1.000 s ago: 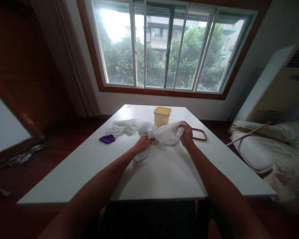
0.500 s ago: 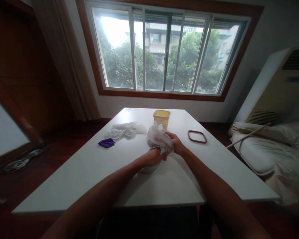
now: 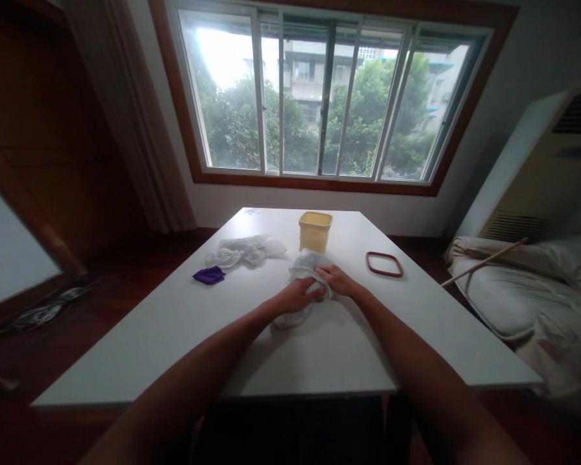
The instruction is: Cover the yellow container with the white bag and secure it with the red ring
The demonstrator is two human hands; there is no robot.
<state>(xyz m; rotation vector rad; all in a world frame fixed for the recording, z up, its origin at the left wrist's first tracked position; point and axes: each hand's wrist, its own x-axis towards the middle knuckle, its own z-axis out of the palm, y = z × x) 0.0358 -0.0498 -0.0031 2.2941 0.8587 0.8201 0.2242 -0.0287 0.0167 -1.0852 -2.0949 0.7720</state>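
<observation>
Though crumpled, bag (image 3: 306, 260) lengthwise windowward

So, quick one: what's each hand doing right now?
Left hand: closed on the bunched white plastic bag.
Right hand: closed on the same bag, fingertips partly hidden in its folds.

White bag (image 3: 306, 261) — partly hidden behind left hand (image 3: 297, 296) and right hand (image 3: 337, 281)

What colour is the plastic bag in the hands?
The plastic bag is white; it shows in the head view.
</observation>
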